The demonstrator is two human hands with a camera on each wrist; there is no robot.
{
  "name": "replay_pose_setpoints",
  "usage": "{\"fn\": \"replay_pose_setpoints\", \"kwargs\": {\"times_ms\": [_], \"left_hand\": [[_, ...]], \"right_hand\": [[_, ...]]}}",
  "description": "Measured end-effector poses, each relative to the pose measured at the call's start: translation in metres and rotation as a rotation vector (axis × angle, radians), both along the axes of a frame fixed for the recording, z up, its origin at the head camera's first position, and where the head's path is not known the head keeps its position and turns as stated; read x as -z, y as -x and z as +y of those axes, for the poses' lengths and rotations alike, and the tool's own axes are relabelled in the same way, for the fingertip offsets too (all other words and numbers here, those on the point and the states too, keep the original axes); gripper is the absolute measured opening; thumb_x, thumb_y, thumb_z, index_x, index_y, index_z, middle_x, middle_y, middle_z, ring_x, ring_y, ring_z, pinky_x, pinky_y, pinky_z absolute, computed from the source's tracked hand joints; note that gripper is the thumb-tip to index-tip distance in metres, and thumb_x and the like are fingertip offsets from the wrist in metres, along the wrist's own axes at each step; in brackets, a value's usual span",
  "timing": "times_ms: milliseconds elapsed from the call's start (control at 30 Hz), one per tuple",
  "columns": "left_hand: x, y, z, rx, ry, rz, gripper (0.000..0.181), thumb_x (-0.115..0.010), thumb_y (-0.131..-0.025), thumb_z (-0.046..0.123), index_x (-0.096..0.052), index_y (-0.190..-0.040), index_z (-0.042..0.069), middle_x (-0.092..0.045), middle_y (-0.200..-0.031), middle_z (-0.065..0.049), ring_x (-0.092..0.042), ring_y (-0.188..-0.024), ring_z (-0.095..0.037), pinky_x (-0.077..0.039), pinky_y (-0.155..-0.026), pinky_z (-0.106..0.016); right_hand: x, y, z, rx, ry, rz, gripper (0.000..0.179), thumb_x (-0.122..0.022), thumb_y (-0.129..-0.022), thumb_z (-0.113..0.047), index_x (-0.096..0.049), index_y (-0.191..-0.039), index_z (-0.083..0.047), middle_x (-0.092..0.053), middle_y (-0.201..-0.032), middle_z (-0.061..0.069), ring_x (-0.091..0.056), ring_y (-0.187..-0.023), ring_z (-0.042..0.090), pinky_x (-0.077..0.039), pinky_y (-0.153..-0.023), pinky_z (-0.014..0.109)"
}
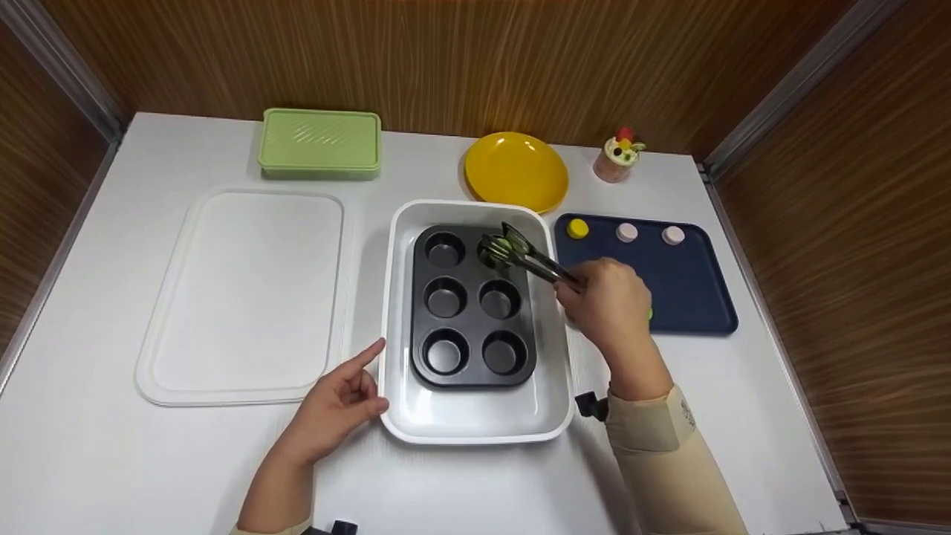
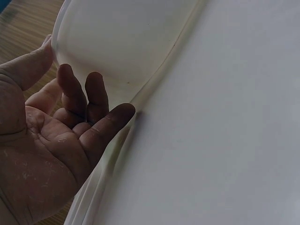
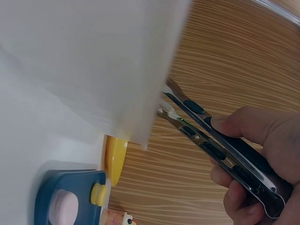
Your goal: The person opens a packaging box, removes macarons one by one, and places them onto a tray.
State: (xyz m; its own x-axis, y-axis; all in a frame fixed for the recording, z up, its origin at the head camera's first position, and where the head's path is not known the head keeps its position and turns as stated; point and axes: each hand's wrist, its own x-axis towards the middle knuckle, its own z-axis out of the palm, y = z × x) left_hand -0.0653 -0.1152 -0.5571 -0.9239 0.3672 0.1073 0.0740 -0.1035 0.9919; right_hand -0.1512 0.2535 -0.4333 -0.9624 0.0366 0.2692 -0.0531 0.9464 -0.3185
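My right hand (image 1: 609, 301) grips metal tongs (image 1: 546, 266), clearer as tongs (image 3: 220, 150) in the right wrist view. Their tips reach into the back right cup of a dark muffin tin (image 1: 473, 327), around something green (image 1: 507, 244) whose kind I cannot tell. The tin lies in a deep white tub (image 1: 475, 429); its other cups look bare. At the tub's left side is my left hand (image 1: 330, 412), forefinger and thumb extended to the rim, the remaining fingers bent. In the left wrist view, that left hand (image 2: 56, 140) is beside the tub wall (image 2: 211, 131).
On the right, a navy tray (image 1: 669, 282) bears a yellow disc (image 1: 577, 228) and two pale pink discs (image 1: 650, 234); a green thing (image 1: 650, 314) peeks past my right hand. Behind stand a yellow plate (image 1: 516, 172), green box (image 1: 319, 145) and dessert cup (image 1: 615, 162). A white lid (image 1: 249, 297) lies left.
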Motion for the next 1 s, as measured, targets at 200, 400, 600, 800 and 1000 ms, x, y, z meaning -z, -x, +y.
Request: {"fn": "replay_pose_setpoints", "kwargs": {"times_ms": [200,400,600,800,1000], "left_hand": [[0.001,0.0,0.0,-0.002,-0.001,0.002,0.077,-0.075,-0.09,-0.009,-0.037,-0.157,-0.011,-0.057,-0.085,-0.001,-0.055,-0.079,-0.007,-0.049,-0.069,-0.017],[0.001,0.001,0.0,-0.003,0.005,0.004,0.077,-0.076,-0.09,-0.009,-0.038,-0.157,-0.01,-0.057,-0.085,-0.002,-0.055,-0.076,-0.007,-0.049,-0.068,-0.018],[0.001,0.001,0.0,-0.003,0.006,0.005,0.077,-0.076,-0.09,-0.009,-0.038,-0.157,-0.01,-0.057,-0.085,-0.001,-0.055,-0.076,-0.007,-0.049,-0.068,-0.018],[0.001,0.001,0.0,-0.002,0.001,0.009,0.077,-0.076,-0.089,-0.009,-0.037,-0.157,-0.011,-0.057,-0.084,-0.001,-0.055,-0.077,-0.007,-0.048,-0.068,-0.018],[0.001,0.001,0.0,-0.002,0.006,0.007,0.078,-0.075,-0.089,-0.009,-0.037,-0.157,-0.011,-0.057,-0.084,-0.001,-0.055,-0.077,-0.007,-0.048,-0.068,-0.018]], "right_hand": [[-0.007,-0.008,0.0,-0.001,0.021,0.055,0.007,-0.082,-0.083,-0.016,-0.081,-0.08,-0.009,-0.066,-0.078,0.01,-0.064,-0.071,0.035,-0.05,-0.06,0.057],[-0.015,-0.017,0.001,-0.003,0.032,0.099,0.011,-0.084,-0.083,-0.016,-0.082,-0.086,-0.006,-0.069,-0.081,0.012,-0.068,-0.075,0.039,-0.052,-0.063,0.06],[-0.025,-0.027,0.002,0.003,0.039,0.145,0.011,-0.084,-0.082,-0.014,-0.083,-0.088,-0.005,-0.068,-0.079,0.012,-0.066,-0.072,0.036,-0.05,-0.06,0.059],[-0.035,-0.042,0.009,0.013,0.041,0.2,0.012,-0.086,-0.082,-0.012,-0.083,-0.09,-0.003,-0.067,-0.077,0.012,-0.064,-0.069,0.035,-0.048,-0.058,0.055],[-0.042,-0.06,0.021,0.026,0.045,0.259,0.013,-0.086,-0.082,-0.01,-0.084,-0.091,-0.002,-0.066,-0.075,0.011,-0.06,-0.066,0.032,-0.044,-0.057,0.047]]}}
